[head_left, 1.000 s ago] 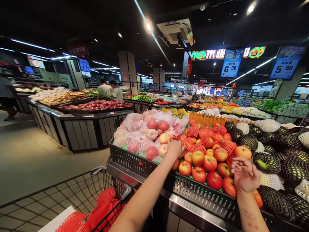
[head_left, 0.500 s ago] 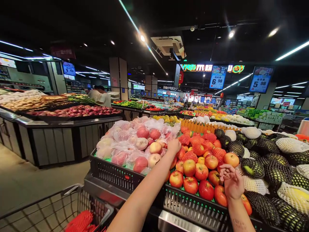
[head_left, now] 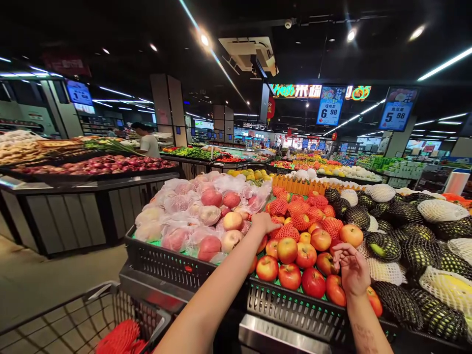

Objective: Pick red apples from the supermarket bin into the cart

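Reaching with the left hand (head_left: 263, 223), fingers loosely curled onto a netted apple (head_left: 288, 232) mid-crate, right hand (head_left: 352, 268) half-open resting on loose red apples (head_left: 313, 282) near the black crate's front edge (head_left: 295, 309); best lifted gently, neighbours steadied.

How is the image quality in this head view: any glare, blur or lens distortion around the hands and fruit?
Head view: wide-angle distortion bends the ceiling lights and stretches the forearms; ceiling spots flare but wash nothing out. The ceiling is dark, the produce brightly lit. Left hand, right hand and red apples are sharp; the far aisles are too small to read.
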`<action>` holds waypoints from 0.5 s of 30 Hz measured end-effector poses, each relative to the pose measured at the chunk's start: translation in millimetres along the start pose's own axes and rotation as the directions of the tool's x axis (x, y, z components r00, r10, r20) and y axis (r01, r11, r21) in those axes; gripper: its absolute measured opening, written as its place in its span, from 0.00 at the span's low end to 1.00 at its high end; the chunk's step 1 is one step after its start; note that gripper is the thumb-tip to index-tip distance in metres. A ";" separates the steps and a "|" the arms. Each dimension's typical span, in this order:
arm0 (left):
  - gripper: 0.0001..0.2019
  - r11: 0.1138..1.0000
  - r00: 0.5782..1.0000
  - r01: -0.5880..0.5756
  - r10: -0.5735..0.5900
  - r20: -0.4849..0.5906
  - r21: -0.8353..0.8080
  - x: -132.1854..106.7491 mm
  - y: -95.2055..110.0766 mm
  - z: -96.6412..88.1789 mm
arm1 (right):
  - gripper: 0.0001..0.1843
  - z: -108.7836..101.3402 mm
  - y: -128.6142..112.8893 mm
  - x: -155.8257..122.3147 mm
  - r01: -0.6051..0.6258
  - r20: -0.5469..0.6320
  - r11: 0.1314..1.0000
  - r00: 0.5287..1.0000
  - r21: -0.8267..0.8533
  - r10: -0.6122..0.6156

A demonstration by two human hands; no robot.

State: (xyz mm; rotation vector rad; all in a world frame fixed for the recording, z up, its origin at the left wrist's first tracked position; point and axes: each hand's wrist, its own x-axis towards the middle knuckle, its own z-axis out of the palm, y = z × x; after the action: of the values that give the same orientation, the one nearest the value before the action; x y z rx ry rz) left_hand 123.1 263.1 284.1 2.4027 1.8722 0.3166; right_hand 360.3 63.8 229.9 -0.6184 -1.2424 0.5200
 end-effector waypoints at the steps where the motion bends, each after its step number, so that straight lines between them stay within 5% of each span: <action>1: 0.42 1.000 1.000 0.009 -0.009 0.017 -0.006 1.5 -0.5 0.9 | 0.29 0.5 -0.2 0.1 0.001 -0.005 1.000 1.000 -0.009 -0.001; 7: 0.37 0.997 0.990 0.034 -0.024 0.136 -0.074 8.2 -5.0 6.0 | 0.30 -0.1 0.4 0.0 -0.029 -0.021 1.000 0.999 0.001 0.029; 15: 0.32 0.987 1.000 0.023 -0.022 0.012 -0.157 -2.0 -4.4 1.1 | 0.30 0.3 -0.2 -0.1 -0.033 -0.031 0.999 0.999 0.014 0.034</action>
State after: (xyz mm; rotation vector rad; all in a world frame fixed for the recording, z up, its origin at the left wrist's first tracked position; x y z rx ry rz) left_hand 118.6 262.3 282.0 2.2747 1.7957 0.4325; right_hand 359.9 63.6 230.0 -0.6346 -1.1999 0.5445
